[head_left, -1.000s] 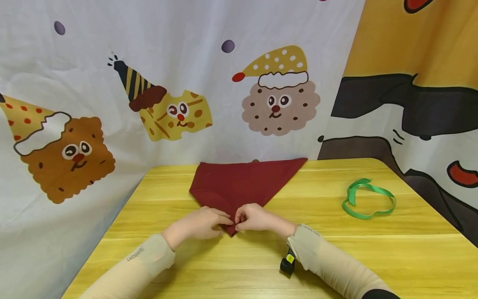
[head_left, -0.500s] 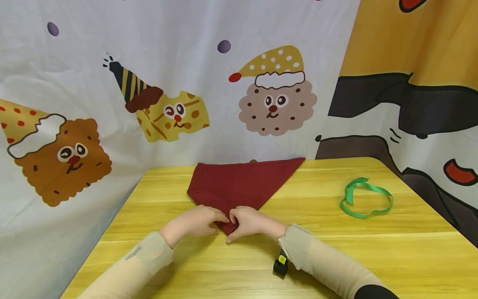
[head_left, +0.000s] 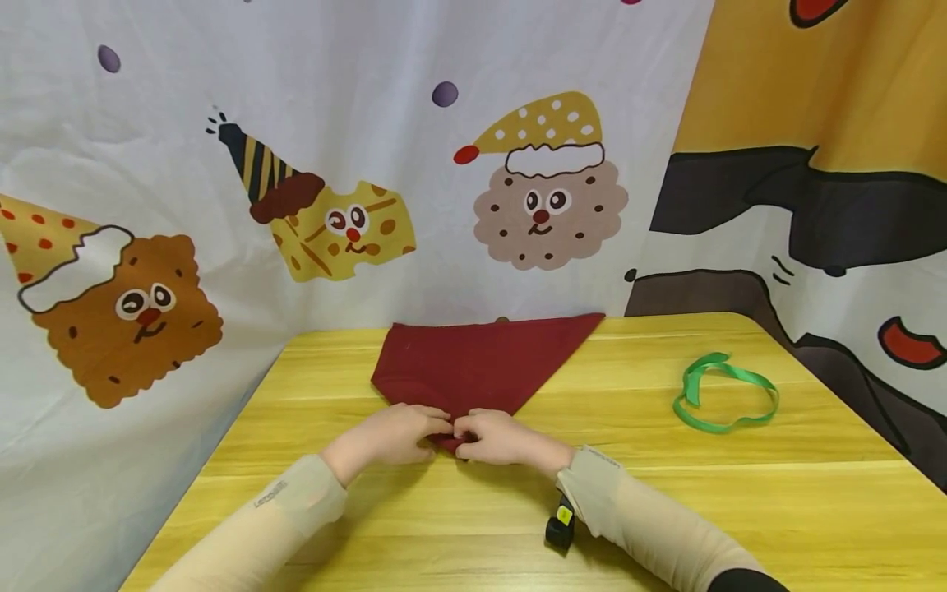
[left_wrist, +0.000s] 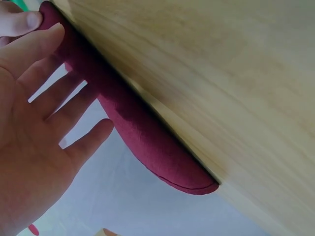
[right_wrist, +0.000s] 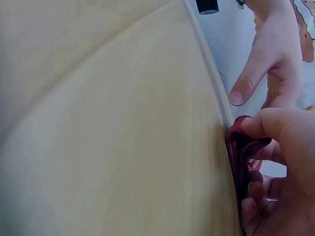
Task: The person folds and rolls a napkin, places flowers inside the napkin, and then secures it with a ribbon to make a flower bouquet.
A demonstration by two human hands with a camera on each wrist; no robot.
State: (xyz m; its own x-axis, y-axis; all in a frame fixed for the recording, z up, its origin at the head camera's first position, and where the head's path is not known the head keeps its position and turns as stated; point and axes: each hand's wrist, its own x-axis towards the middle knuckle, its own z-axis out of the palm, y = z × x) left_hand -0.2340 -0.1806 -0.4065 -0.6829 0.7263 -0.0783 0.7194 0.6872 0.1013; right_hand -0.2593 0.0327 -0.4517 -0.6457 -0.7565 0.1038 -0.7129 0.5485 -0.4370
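A dark red cloth (head_left: 481, 362) lies folded on the table, its near corner between my two hands. My right hand (head_left: 499, 436) pinches that corner; in the right wrist view the thumb presses the bunched cloth (right_wrist: 237, 147) against the curled fingers. Just left of it, my left hand (head_left: 403, 432) rests on the cloth's left near edge. Seen from the left wrist, its fingers are spread and nearly straight, fingertips on the cloth (left_wrist: 142, 142) and thumb at its edge. The underside of the pinched corner is hidden.
To the right on the wooden table (head_left: 629, 485) lies a looped green ribbon (head_left: 769, 395). A black device with a yellow patch (head_left: 561, 526) hangs under the right wrist. A printed cartoon curtain (head_left: 444, 164) stands behind the table's far edge.
The right thumb, earlier stretched out below the cloth's tip, has come up toward the fingers, and the near corner is turned up. The left hand stays almost in place.
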